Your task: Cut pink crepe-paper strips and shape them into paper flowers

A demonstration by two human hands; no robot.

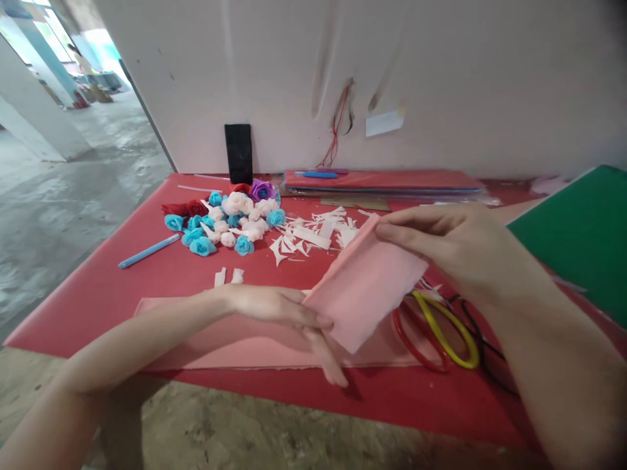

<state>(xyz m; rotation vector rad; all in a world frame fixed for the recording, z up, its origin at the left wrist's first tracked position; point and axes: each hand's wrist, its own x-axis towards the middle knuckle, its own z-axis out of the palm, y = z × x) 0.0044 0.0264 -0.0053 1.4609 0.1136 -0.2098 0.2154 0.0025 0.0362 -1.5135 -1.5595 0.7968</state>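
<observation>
A strip of pink crepe paper (pixel 367 287) is stretched at a slant between my two hands. My right hand (pixel 435 238) pinches its upper right end between thumb and fingers. At the lower left end, my left hand (pixel 284 313) grips the strip's edge with thumb and fingers. Beneath them a larger pink paper sheet (pixel 235 346) lies flat on the red-covered table (pixel 122 287). Scissors with red and yellow handles (pixel 445 333) rest by my right wrist, partly hidden by the strip and my forearm. Pale paper scraps (pixel 313 236) are scattered just behind the strip.
Paper roses (pixel 238 203) in blue, white, red and purple cluster at the back left, with a blue pen (pixel 149 251) beside them. A phone (pixel 238 153) leans on the white board (pixel 284 78). Packed red sheets (pixel 392 179) lie along the back; a green sheet (pixel 578 235) is at right.
</observation>
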